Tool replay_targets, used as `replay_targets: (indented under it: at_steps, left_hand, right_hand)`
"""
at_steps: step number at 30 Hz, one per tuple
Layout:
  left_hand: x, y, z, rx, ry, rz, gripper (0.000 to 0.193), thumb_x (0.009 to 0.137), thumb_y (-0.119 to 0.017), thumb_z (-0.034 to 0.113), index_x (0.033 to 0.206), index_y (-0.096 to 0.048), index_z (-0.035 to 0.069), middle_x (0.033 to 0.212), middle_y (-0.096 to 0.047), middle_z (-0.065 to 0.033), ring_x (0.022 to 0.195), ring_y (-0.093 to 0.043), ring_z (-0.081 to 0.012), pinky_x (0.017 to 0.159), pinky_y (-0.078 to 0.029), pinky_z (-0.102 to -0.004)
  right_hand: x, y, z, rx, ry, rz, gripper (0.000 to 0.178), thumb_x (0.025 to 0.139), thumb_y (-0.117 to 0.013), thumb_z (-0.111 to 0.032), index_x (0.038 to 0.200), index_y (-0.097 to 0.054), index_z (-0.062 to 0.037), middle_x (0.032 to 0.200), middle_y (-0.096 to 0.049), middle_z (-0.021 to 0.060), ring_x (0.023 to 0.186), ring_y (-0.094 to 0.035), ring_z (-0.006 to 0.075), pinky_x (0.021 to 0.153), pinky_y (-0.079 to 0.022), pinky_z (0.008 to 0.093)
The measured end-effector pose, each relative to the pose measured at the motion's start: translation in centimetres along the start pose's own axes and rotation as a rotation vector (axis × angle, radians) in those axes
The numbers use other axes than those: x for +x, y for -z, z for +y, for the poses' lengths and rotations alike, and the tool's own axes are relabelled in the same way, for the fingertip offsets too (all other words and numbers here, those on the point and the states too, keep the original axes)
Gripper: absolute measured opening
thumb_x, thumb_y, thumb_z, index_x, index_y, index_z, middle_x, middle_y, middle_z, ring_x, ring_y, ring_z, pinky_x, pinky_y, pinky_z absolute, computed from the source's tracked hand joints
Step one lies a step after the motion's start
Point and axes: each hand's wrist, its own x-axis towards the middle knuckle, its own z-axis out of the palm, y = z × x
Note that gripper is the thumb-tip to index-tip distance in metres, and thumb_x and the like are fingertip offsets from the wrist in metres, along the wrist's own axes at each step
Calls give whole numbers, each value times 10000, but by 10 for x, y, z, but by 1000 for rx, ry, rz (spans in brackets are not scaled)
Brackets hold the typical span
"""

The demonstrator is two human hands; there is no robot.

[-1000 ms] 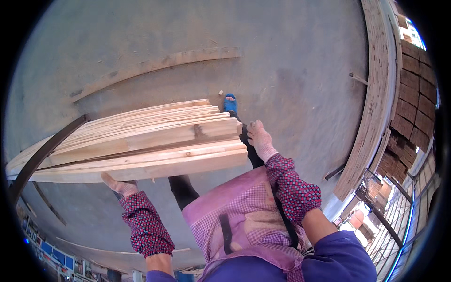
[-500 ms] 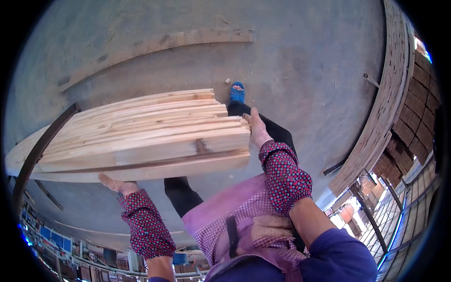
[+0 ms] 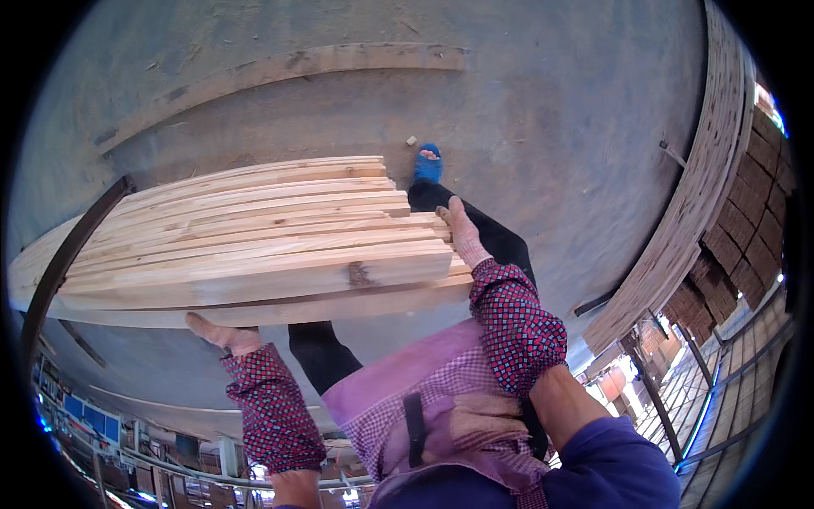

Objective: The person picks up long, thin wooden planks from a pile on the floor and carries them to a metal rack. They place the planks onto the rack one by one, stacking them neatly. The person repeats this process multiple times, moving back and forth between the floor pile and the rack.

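A stack of pale wooden boards [image 3: 254, 225] extends from the middle toward the left, its right ends uneven. Along the stack's near side lies one wooden board [image 3: 339, 304], a dark gap separating it from the neighbouring one. My left hand [image 3: 227, 334], in a light glove, grips the near edge of this board; the thumb side shows and the other fingers are mostly hidden. At the boards' right ends is my gloved right hand [image 3: 463, 231], its fingers stretched out and the palm side against the end faces. Patterned sleeve covers reach up both forearms.
A dark metal bar [image 3: 72, 254] crosses the stack at the left. One long plank [image 3: 280, 72] lies on the concrete floor beyond. To the right stand a long stack of boards [image 3: 695, 191] and brown wood blocks [image 3: 746, 220]. My foot in a blue sandal [image 3: 428, 163] is beside the stack.
The near board has slid to the right, so its end sticks out past the neighbouring board. My left hand has shifted slightly right with it; my right hand stays at the ends.
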Motion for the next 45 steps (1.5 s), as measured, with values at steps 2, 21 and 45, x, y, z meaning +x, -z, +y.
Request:
replay_targets:
  at_steps: [2,21,45]
  left_hand:
    - [-8,-1,6,282,12,75,674,940,-365,558,1424,-268,98,1441,-340,-122,1286,-369,-271,1079,-289,-463]
    - [-20,-83,60,824,-233,143,878,818,-663,460,1371,-263,-91,1323,-420,-199,1176,-448,-274,997,-387,-379]
    - [5,-60,55,836,-359,310,804,772,-669,466,1301,-400,-77,1194,-534,-188,976,-569,-286,821,-497,-405]
  right_hand:
    - [-1,1,0,-54,-16,-20,732,862,-354,-679,1241,-592,-99,1130,-633,25,807,-536,145,746,-442,298]
    - [21,5,42,324,40,-108,701,903,-453,-551,1264,-518,47,1282,-543,119,1150,-506,178,1009,-339,266]
    - [-55,-48,-1,703,-219,-150,405,864,-535,-357,1075,-609,-19,955,-643,107,895,-610,198,804,-481,325]
